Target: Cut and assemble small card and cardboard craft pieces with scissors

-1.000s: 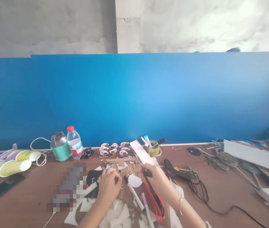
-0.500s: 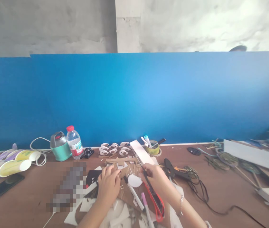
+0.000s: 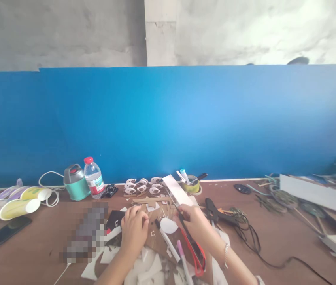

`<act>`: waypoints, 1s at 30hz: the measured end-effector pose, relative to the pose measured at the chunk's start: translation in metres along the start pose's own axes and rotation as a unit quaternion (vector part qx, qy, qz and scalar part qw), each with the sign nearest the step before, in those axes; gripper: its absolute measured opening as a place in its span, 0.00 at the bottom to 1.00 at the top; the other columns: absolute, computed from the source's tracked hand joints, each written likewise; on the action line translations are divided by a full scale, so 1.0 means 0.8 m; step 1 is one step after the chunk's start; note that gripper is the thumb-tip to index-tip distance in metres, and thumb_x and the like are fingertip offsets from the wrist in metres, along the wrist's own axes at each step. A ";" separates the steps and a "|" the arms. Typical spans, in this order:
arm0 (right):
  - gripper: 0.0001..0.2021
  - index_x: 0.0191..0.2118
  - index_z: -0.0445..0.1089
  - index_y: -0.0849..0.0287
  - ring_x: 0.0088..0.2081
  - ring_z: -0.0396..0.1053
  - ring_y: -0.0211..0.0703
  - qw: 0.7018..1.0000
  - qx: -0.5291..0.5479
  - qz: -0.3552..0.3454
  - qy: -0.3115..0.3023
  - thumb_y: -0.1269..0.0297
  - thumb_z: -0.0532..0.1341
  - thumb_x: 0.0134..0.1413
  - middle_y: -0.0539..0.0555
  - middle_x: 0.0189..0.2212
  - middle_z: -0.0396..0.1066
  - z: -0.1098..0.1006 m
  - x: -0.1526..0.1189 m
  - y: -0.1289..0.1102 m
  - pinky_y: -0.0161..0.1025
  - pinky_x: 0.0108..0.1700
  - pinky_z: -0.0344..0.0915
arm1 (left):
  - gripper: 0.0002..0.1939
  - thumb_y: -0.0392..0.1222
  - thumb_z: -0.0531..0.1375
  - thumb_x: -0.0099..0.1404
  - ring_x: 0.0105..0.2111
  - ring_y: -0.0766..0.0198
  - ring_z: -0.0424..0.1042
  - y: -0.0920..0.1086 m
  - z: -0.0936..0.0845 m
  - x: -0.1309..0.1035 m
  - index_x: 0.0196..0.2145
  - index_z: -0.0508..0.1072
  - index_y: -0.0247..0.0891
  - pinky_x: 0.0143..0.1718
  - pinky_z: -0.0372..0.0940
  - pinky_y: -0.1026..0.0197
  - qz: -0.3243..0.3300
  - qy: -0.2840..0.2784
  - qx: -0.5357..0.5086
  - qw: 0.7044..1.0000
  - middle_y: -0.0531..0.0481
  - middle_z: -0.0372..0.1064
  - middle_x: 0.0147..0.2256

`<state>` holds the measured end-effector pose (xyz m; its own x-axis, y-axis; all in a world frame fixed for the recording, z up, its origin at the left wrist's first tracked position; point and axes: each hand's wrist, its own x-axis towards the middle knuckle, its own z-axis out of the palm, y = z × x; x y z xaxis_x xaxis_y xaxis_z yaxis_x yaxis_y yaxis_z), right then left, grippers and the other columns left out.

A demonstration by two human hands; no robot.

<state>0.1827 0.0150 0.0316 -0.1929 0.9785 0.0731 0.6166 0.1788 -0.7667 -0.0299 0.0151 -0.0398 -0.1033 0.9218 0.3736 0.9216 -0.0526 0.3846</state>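
Observation:
My right hand [image 3: 194,219] is closed around a slim dark pointed tool [image 3: 181,217], its thin tip directed away from me beside a white strip [image 3: 174,188]. My left hand [image 3: 135,227] is curled above the cluttered table, thumb and fingers drawn together; whatever lies between them is hidden. Between the hands sit a white oval piece [image 3: 168,225] and a white marker with a dark end [image 3: 169,245]. Below my right hand lies a red-and-black utility knife [image 3: 197,255], with a pink-capped marker [image 3: 182,255] at its left. Several small white oval pieces with dark spots [image 3: 142,186] stand farther back.
White scraps [image 3: 147,267] cover the near middle. A bottle [image 3: 94,180] and a teal container [image 3: 76,188] stand back left, near paper cups [image 3: 19,208]. A black glue gun [image 3: 215,211] trails its cord rightward. A green tape roll [image 3: 191,186] holds pens. A blue partition [image 3: 168,122] rises behind.
My left hand has drawn slightly left, its fingers more curled. My right hand keeps nearly the same place with the dark tool.

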 end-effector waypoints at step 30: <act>0.14 0.22 0.62 0.60 0.13 0.60 0.31 0.927 0.345 0.084 -0.118 0.56 0.64 0.43 0.46 0.13 0.63 0.029 -0.013 -0.019 0.27 0.15 0.53 | 0.07 0.36 0.55 0.63 0.45 0.53 0.67 0.037 -0.036 -0.021 0.39 0.67 0.42 0.47 0.60 0.51 0.194 0.105 -0.271 0.937 0.44 0.70 0.41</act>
<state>0.1572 -0.0007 0.0277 -0.3496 0.9226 -0.1632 0.0331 -0.1619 -0.9863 -0.0119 -0.0133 -0.0106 0.0768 0.6997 0.7103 0.5846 -0.6087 0.5364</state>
